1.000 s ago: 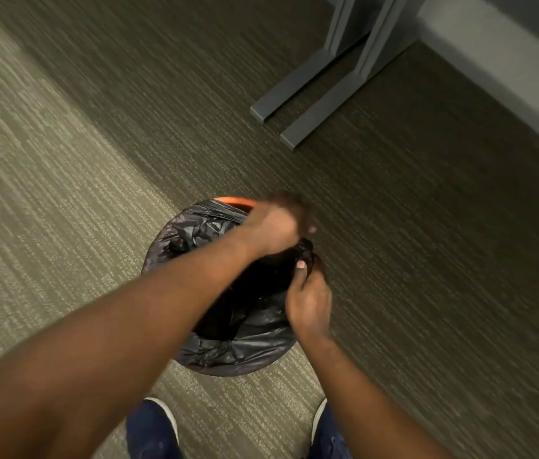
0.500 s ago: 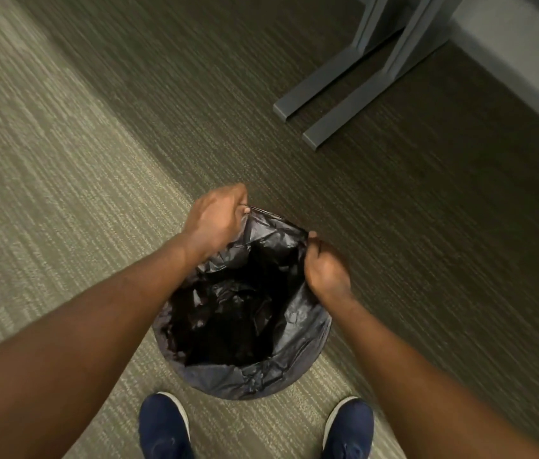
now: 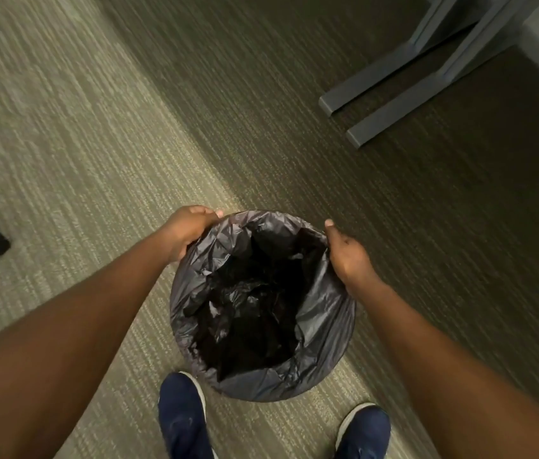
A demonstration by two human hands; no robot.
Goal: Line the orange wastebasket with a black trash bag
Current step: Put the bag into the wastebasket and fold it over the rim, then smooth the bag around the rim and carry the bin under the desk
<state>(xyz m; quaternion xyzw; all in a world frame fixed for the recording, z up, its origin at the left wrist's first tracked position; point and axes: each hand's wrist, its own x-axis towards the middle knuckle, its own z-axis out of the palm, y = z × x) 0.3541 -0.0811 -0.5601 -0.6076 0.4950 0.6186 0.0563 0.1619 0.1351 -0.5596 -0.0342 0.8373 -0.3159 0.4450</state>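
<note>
The black trash bag drapes over the wastebasket on the carpet, hiding its orange wall. The left hand and right hand each pinch the folded rim with curled fingers; uneven tugging could tear it or unseat it. Count: 1 bag, 2 hands, 2 shoes.

We find no text, label, brand, number or sign that we can read anywhere in this view.
</note>
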